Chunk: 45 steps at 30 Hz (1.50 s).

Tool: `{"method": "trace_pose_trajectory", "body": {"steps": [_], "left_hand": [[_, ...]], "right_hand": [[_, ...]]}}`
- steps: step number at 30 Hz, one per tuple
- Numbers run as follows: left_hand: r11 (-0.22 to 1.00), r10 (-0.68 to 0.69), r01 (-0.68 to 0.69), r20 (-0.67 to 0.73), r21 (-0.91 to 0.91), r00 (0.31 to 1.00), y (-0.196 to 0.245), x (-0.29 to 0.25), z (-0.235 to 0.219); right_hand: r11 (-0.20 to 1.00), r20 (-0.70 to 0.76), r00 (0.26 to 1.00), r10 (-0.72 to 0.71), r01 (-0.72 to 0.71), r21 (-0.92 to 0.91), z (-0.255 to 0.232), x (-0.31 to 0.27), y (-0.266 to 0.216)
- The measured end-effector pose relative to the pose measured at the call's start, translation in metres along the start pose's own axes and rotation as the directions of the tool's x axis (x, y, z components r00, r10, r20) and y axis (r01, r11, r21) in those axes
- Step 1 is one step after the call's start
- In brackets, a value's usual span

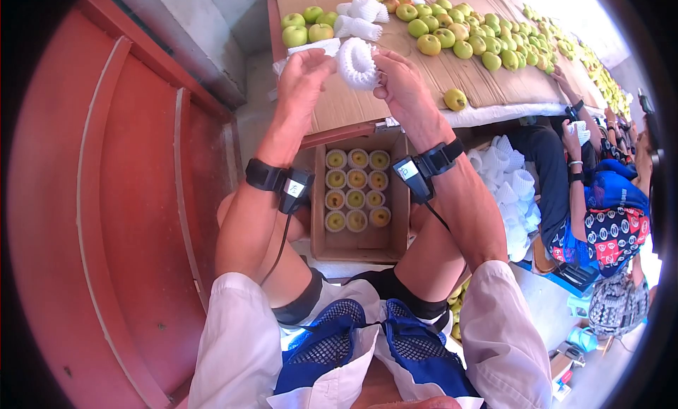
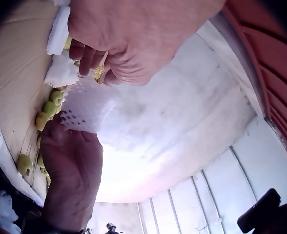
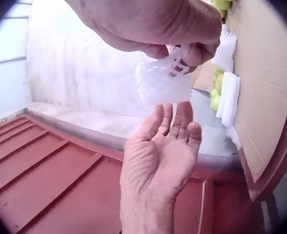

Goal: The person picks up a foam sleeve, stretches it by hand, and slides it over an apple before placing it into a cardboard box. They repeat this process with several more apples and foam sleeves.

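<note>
A white foam fruit net hangs above the near edge of the cardboard-covered table, its round opening showing in the head view. My right hand pinches its rim between thumb and fingers, and in the right wrist view a fingertip shows through the mesh. On the other side, my left hand has its palm turned up and fingers extended, fingertips right at the lower edge of the net. Below both hands, an open cardboard box holds rows of apples in foam nets.
Many green-yellow apples lie across the table, with one apple near its edge. Spare foam nets sit at the back left; more foam nets are heaped at right. Another person sits there. A red panel stands left.
</note>
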State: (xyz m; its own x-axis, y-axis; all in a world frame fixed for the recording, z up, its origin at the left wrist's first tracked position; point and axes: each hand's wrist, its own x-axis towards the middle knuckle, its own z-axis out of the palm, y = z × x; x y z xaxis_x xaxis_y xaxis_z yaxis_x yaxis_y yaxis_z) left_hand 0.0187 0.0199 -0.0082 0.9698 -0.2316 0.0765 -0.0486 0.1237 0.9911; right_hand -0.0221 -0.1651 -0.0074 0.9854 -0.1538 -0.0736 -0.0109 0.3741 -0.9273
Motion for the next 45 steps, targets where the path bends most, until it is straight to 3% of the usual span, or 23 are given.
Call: {"method": "trace_pose_trajectory", "body": {"steps": [7, 9, 13, 18, 21, 24, 27, 30, 36, 39, 42, 45], "left_hand": [[0.912, 0.236, -0.242, 0.057, 0.331, 0.970, 0.003, -0.003, 0.013], [0.880, 0.263, -0.266, 0.065, 0.393, 0.963, -0.008, 0.006, 0.011], [0.879, 0.207, -0.191, 0.012, 0.437, 0.978, -0.011, 0.013, 0.001], [0.985, 0.122, -0.126, 0.046, 0.119, 0.992, 0.003, 0.013, -0.010], [0.991, 0.124, -0.122, 0.042, -0.045, 0.991, 0.015, 0.007, -0.009], [0.972, 0.161, -0.149, 0.052, -0.183, 0.986, 0.013, 0.011, -0.013], [0.958, 0.167, -0.148, 0.057, -0.246, 0.984, 0.014, 0.014, -0.014], [0.944, 0.192, -0.167, 0.062, -0.283, 0.979, 0.014, 0.016, -0.012], [0.923, 0.232, -0.200, 0.063, -0.328, 0.971, 0.011, 0.014, -0.013], [0.925, 0.238, -0.217, 0.032, -0.312, 0.971, 0.013, 0.014, -0.013], [0.931, 0.240, -0.222, 0.027, -0.288, 0.970, 0.012, 0.012, -0.013], [0.937, 0.243, -0.223, 0.044, -0.269, 0.969, 0.011, 0.011, -0.009]], "right_hand": [[0.946, -0.075, 0.972, -0.223, 0.198, -0.255, 0.010, -0.005, -0.007], [0.898, -0.072, 0.950, -0.304, 0.260, -0.356, 0.014, 0.001, -0.003], [0.915, 0.013, 0.954, -0.300, 0.291, -0.279, 0.025, -0.016, -0.020], [0.895, 0.106, 0.921, -0.374, 0.389, -0.221, 0.027, -0.011, -0.018], [0.750, 0.117, 0.877, -0.466, 0.462, -0.473, 0.027, -0.015, -0.018], [0.633, 0.245, 0.802, -0.545, 0.586, -0.506, 0.029, -0.015, -0.015], [0.720, 0.178, 0.883, -0.434, 0.459, -0.520, 0.035, -0.023, -0.019], [0.898, 0.113, 0.939, -0.324, 0.343, -0.275, 0.039, -0.021, -0.017], [0.821, 0.195, 0.921, -0.336, 0.388, -0.419, 0.037, -0.024, -0.015], [0.967, 0.109, 0.990, -0.084, 0.108, -0.230, 0.037, -0.028, -0.027], [0.946, 0.133, 0.989, -0.056, 0.095, -0.309, 0.037, -0.028, -0.026], [0.999, 0.230, 0.973, 0.019, -0.030, 0.044, 0.036, -0.027, -0.024]]}}
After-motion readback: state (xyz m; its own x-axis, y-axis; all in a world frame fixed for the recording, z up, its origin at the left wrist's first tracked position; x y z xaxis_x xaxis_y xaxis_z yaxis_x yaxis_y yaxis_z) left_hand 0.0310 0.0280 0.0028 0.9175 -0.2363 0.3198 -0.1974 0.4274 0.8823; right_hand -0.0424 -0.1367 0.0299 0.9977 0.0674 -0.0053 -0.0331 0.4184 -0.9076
